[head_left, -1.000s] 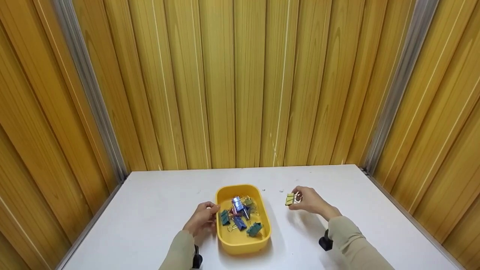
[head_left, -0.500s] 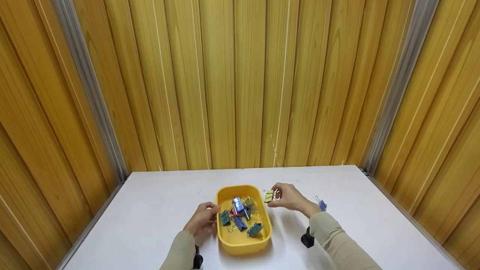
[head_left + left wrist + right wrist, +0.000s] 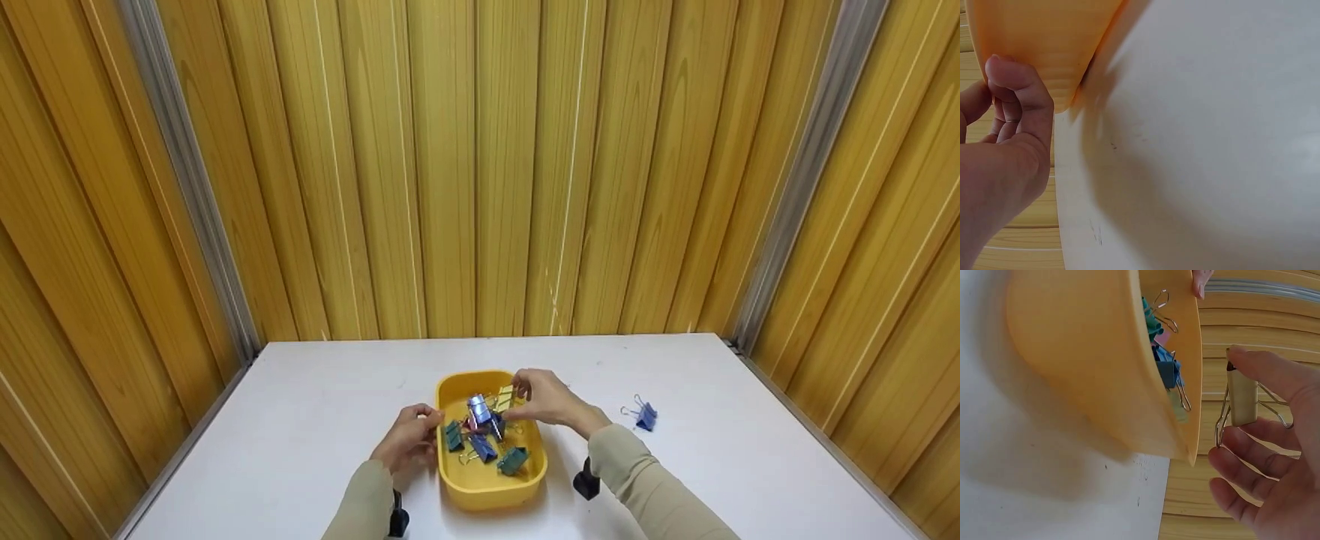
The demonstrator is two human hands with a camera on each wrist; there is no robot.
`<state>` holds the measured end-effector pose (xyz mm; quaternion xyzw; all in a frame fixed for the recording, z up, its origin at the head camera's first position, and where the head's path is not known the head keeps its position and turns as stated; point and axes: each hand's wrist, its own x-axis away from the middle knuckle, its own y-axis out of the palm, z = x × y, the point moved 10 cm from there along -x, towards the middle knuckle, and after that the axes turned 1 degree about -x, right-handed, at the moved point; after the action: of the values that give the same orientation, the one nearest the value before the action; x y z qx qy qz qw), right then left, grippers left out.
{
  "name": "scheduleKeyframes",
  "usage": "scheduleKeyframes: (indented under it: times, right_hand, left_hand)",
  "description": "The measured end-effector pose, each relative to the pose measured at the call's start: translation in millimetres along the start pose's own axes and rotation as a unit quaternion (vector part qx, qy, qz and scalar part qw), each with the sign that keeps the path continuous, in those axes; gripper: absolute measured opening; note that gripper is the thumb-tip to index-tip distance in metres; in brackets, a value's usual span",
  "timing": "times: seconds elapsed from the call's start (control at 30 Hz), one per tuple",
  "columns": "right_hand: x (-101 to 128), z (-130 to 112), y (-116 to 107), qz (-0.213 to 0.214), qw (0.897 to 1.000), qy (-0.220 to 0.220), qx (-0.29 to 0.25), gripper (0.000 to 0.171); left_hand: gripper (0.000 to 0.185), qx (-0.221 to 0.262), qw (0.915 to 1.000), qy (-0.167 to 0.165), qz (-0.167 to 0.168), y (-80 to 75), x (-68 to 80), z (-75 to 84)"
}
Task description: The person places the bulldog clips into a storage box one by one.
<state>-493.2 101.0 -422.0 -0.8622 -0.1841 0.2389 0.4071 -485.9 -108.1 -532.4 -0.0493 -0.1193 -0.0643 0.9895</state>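
Smooth matt yellow plastic tray (image 3: 480,487), painted-metal binder clip (image 3: 1241,400) with shiny wire handles, matt white counter (image 3: 300,420), glossy wood-grain wall panels (image 3: 450,150).

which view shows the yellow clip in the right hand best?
Right wrist: the yellow clip fills the frame, pinched in the right hand. Head shows it small, partly hidden by fingers, over the tray. Left wrist misses it.

- I see a white table (image 3: 315,420) set into a corner of wood-panelled walls, its top faintly scuffed in the wrist views.
- A yellow tub (image 3: 480,487) sits directly on it, near the front middle, with binder clips piled inside.
- One blue binder clip (image 3: 643,415) lies loose on the tabletop, apart from the tub, on its right side.
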Motion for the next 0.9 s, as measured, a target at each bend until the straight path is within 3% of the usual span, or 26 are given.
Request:
scheduleKeyframes:
  times: [0.2,0.33,0.43,0.53,0.67,0.9]
  right_hand:
    - [1,-4,3,0.004,0.999,0.013,-0.031,0.063]
    - [13,20,-24,0.087,0.995,0.034,-0.022,0.055]
    - [30,50,-53,0.160,0.986,0.053,0.011,0.050]
    - [50,85,-76,0.196,0.976,0.084,0.040,0.055]
    - [74,128,-91,0.166,0.975,0.134,0.066,0.069]
    - [105,171,-85,0.081,0.973,0.207,0.060,0.080]
  left_hand:
    - [0.020,0.003,1.0000,-0.006,0.006,-1.5,1.3,-1.0]
    - [0.018,0.001,1.0000,0.001,0.008,-2.4,0.4,0.0]
    - [0.018,-0.009,0.9999,0.003,0.013,-4.6,-0.6,-0.4]
    - [0.018,-0.018,0.9997,0.000,0.016,-6.7,-0.5,-1.1]
    - [0.019,-0.020,0.9997,0.004,0.016,-7.3,0.0,0.3]
    - [0.020,-0.015,0.9997,0.003,0.017,-8.8,0.3,-0.7]
